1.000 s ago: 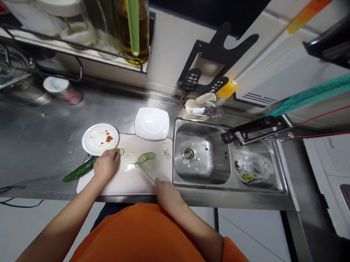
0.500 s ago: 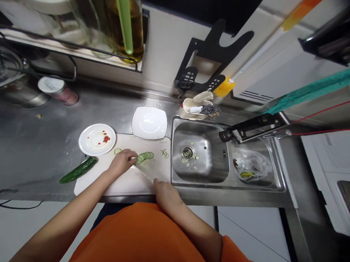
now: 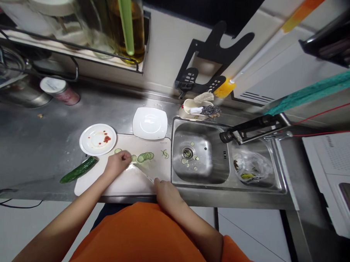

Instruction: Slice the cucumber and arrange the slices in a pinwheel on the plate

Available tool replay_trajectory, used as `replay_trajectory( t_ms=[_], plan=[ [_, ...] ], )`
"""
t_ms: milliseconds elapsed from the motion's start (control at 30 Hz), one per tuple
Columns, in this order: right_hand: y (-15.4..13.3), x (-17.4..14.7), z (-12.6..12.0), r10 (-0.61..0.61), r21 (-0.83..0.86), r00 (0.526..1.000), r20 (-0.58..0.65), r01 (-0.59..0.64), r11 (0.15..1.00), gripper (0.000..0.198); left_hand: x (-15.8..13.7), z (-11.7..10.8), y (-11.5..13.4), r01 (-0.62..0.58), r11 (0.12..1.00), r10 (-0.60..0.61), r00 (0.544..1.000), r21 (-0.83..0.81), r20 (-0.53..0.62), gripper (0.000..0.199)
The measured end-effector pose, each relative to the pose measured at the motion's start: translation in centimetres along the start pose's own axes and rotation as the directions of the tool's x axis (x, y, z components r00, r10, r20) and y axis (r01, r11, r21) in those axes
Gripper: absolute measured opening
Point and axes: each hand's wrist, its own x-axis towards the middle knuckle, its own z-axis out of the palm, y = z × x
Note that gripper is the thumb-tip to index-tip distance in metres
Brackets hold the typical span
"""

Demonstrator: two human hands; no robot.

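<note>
On the white cutting board [image 3: 103,185], my left hand [image 3: 117,164] has its fingertips pinched together at a thin cucumber slice [image 3: 133,158]. My right hand [image 3: 167,194] is closed round the handle of a knife [image 3: 144,173], whose blade points up and left towards my left fingertips. Just right of that slice lies an overlapping row of cucumber slices [image 3: 145,157]. Another cucumber piece [image 3: 118,150] shows behind my left hand. Thin green trimmings [image 3: 164,153] rest near the board's right edge. A whole-looking cucumber [image 3: 79,170] lies across the board's left edge.
A white plate with red bits [image 3: 97,141] and a squarish white dish [image 3: 150,123] stand behind the board. To the right is a steel sink [image 3: 177,146] with slices around its drain; its side basin holds a clear plastic bag [image 3: 254,167]. A red can [image 3: 60,91] stands back left.
My left hand has drawn back a little to the left from the row of slices, and a single slice now shows apart at its fingertips. My right hand and the knife have hardly moved.
</note>
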Motion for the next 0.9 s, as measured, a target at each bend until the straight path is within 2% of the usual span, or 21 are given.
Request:
replay_trajectory(
  t_ms=[100, 200, 433, 667, 900],
  plan=[
    [0.1, 0.1, 0.0, -0.003, 0.001, 1.0, 0.004, 0.003, 1.0, 0.031, -0.8, 0.1, -0.6, 0.099, 0.994, -0.102, 0.992, -0.035, -0.072, 0.026],
    [0.2, 0.2, 0.0, -0.016, -0.006, 1.0, 0.008, 0.016, 1.0, 0.031, -1.4, 0.2, -0.8, 0.14, 0.989, -0.143, 0.986, -0.037, -0.09, 0.026],
    [-1.0, 0.4, -0.2, -0.021, -0.031, 0.999, -0.034, 0.02, 0.999, 0.029, -1.8, 0.0, -0.7, 0.145, 0.989, -0.144, 0.986, 0.007, -0.08, 0.017],
    [-2.8, 0.9, -0.6, -0.024, -0.015, 0.997, -0.069, 0.023, 1.0, 0.028, -1.6, -0.1, -0.6, 0.17, 0.984, -0.166, 0.983, 0.044, -0.08, 0.02],
    [-3.1, 0.9, -0.9, 0.004, -0.011, 0.998, -0.067, -0.005, 1.0, 0.027, -1.6, -0.3, -0.9, 0.213, 0.977, -0.212, 0.972, -0.003, -0.097, 0.022]
  ],
)
